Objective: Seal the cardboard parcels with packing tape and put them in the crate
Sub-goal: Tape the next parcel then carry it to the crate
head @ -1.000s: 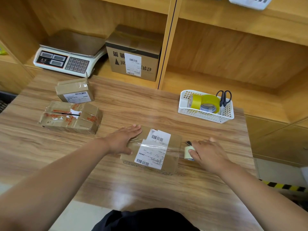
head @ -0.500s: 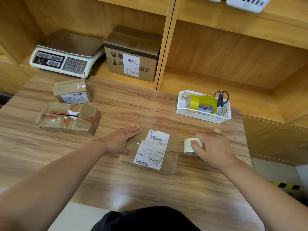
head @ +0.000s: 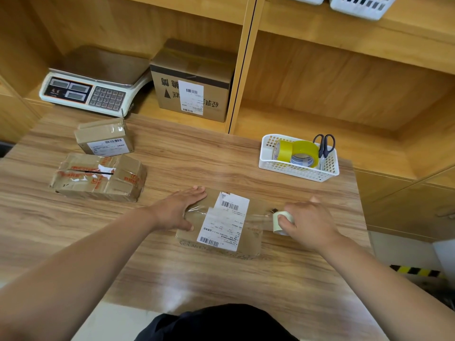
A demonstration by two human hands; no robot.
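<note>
Left hand (head: 178, 209) is pressing flat on the parcel (head: 221, 225); right hand's fingers (head: 283, 221) are gripping the tape roll (head: 279, 223) just beside it — keep tension.

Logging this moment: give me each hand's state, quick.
Left hand: open, pressing flat on the labelled brown cardboard parcel.
Right hand: gripping the small pale roll of packing tape.

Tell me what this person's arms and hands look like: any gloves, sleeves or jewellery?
Both are bare: the left hand and right hand wear no gloves, and no ring, watch or bracelet shows. No sleeve covers either forearm. Only a dark garment shows, at the bottom edge.
</note>
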